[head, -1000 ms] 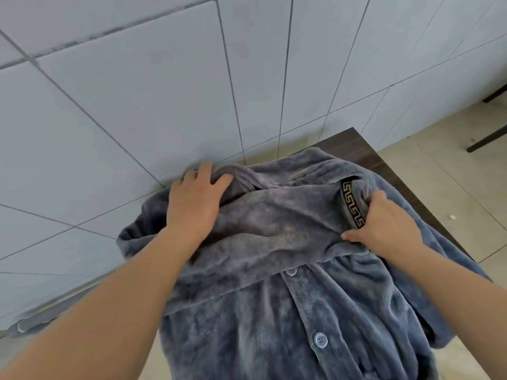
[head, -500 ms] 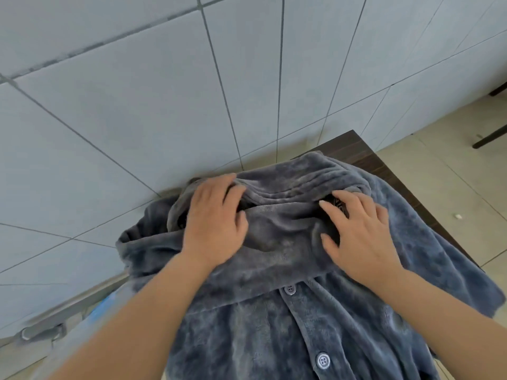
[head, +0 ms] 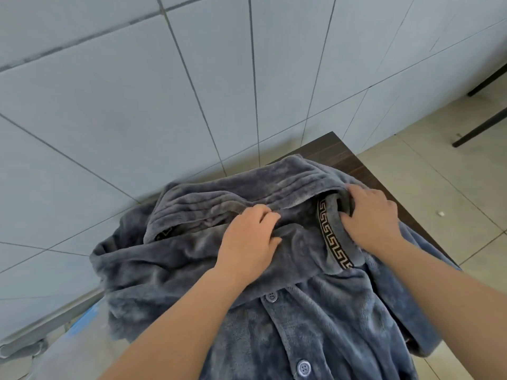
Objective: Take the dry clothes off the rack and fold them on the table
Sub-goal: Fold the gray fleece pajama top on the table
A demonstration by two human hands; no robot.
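Tiled wall (head: 115, 100) fills upper left and centre of frame: large pale grey-blue tiles, darker grout lines. Beige tiled floor (head: 439, 171) at right. Dark metal legs (head: 482, 127) at far right edge. Grey metal rail (head: 41, 329) along wall foot, lower left. Small white scrap (head: 441, 213) on floor at right. Even, soft light.

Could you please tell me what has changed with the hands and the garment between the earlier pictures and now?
The left hand has moved right toward the middle and now grips a fold of the grey-blue fleece button-up garment. The right hand, flat half a second ago, now holds the collar beside its patterned trim. The garment remains spread on the dark wooden table.
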